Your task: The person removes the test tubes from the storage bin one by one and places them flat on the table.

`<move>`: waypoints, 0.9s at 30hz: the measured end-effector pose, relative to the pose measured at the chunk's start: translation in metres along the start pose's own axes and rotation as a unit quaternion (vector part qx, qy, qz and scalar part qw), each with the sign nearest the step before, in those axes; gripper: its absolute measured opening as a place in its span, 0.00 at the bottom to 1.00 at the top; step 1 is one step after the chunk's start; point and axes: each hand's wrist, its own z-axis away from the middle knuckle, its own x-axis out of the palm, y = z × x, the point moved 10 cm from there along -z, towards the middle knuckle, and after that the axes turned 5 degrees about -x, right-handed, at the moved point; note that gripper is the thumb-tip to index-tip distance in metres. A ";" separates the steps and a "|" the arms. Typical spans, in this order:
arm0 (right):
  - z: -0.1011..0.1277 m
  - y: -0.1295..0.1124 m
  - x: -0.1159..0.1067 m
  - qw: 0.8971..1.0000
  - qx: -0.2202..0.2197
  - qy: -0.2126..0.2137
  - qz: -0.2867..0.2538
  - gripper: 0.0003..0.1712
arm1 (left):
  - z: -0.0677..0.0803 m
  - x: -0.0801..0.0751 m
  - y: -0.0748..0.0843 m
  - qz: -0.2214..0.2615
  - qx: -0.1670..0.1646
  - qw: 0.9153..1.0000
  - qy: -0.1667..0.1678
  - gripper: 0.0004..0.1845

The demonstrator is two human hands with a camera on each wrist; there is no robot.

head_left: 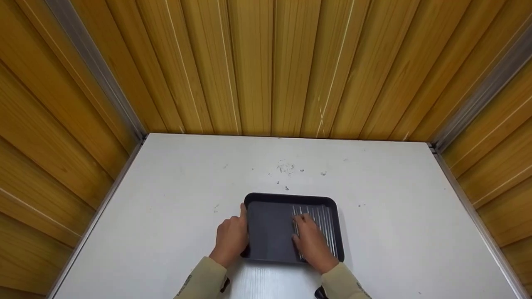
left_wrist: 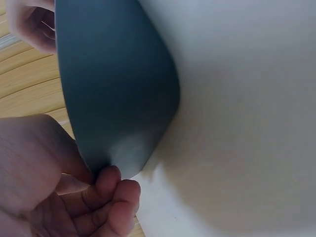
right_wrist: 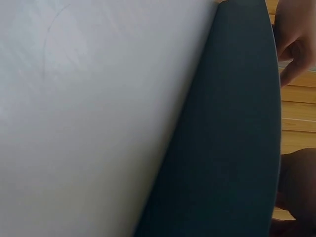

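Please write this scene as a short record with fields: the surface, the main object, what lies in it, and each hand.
surface: white table, wooden panel walls on three sides
main object: dark tray, near the front middle of the table
contents: thin metal rods, side by side in the tray's right half
left hand: grips the tray's left edge
right hand: rests inside the tray, fingers on the rods
sleeves: beige, both wrists
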 end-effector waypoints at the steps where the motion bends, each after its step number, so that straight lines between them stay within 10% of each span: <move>1: 0.000 0.000 0.001 1.000 0.002 -0.003 0.001 0.27 | 0.000 0.000 0.000 0.002 0.001 1.000 0.002 0.31; 27: -0.007 -0.016 0.003 0.998 -0.047 0.003 0.034 0.21 | -0.003 -0.002 0.002 0.031 -0.002 1.000 -0.004 0.29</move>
